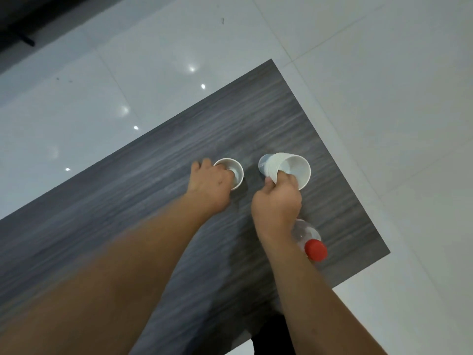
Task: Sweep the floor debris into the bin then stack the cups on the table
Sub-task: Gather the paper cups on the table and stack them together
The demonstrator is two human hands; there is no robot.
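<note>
1. Bare forearms fill the lower part of the view, nearest the camera, both reaching forward over the table (158, 175).
2. Largest of all is the glossy white tiled floor (384, 73), which surrounds the table on the far, left and right sides and shows bright light spots and a few dark specks.
3. Next comes the table, a dark grey wood-grain top set at an angle, with 1 corner pointing away from the camera.
4. On the left, the left hand (211, 184) curls around the near wall of the upright white cup (230, 172), which stands on the table with its mouth up.
5. On the right, the right hand (277, 201) grasps the tilted cup stack (286, 167) at its rim, thumb outside and fingers inside; its mouth faces the camera, and whether it touches the table cannot be told.
6. Nearer, a clear plastic bottle (305, 233) sits just beside the right wrist.
7. Smallest is its red cap (316, 249), pointing toward the camera.
</note>
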